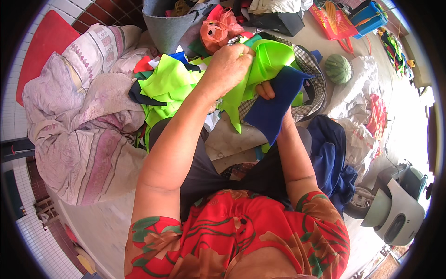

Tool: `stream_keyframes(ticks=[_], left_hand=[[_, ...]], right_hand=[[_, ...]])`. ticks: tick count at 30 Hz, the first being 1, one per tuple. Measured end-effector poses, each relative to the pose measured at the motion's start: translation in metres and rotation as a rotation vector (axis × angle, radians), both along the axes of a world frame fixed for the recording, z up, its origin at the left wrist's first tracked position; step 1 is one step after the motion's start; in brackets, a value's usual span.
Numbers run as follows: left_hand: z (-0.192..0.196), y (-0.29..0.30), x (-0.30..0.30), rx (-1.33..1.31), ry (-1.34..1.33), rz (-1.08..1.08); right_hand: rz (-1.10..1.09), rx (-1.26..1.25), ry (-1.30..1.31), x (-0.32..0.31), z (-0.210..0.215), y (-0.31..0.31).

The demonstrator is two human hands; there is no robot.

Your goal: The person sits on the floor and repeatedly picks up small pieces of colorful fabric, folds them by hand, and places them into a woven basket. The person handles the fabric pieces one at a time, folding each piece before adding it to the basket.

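Observation:
My left hand (pixel 236 64) is closed, its fingers pinching a neon green cloth piece (pixel 272 58) by its upper left part. The green cloth hangs in folds, with one pointed end down toward my knees. Just right of it, my right hand (pixel 266 90) is mostly hidden behind a navy blue cloth scrap (pixel 278 104). Its fingertips curl out past the scrap's left edge, so the hand appears closed on it. Both hands are over a checked-cloth-lined basket (pixel 318 88). A heap of neon green scraps (pixel 169 83) lies left of my left forearm.
A patterned pale sheet (pixel 88 135) is bunched at the left. Beyond my hands stand a grey felt bin (pixel 165 28) and a red plastic bag (pixel 220 30). On the right are a watermelon (pixel 338 69), white plastic bags (pixel 355 93), dark blue cloth (pixel 330 153) and a grey-white machine (pixel 397 209).

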State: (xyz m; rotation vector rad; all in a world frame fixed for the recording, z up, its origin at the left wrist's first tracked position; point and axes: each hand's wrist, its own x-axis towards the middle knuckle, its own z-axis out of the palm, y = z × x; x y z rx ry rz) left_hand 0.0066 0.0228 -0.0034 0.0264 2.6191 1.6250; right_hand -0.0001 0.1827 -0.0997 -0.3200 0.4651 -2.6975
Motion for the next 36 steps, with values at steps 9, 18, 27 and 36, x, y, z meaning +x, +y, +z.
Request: stream_keyframes(ticks=[9, 18, 27, 36], left_hand=[[0.005, -0.005, -0.002, -0.171, 0.009, -0.046], [0.001, -0.046, -0.010, 0.183, 0.011, -0.022], [0.020, -0.051, -0.002, 0.530, 0.013, -0.021], [0.024, -0.055, -0.001, 0.602, -0.024, 0.016]], right_hand=[[0.211, -0.162, 0.225, -0.014, -0.024, -0.006], [-0.040, 0.079, -0.062, -0.026, -0.030, 0.021], [-0.017, 0.077, -0.288, -0.015, -0.023, 0.029], [0.249, -0.299, 0.023, -0.033, -0.042, 0.055]])
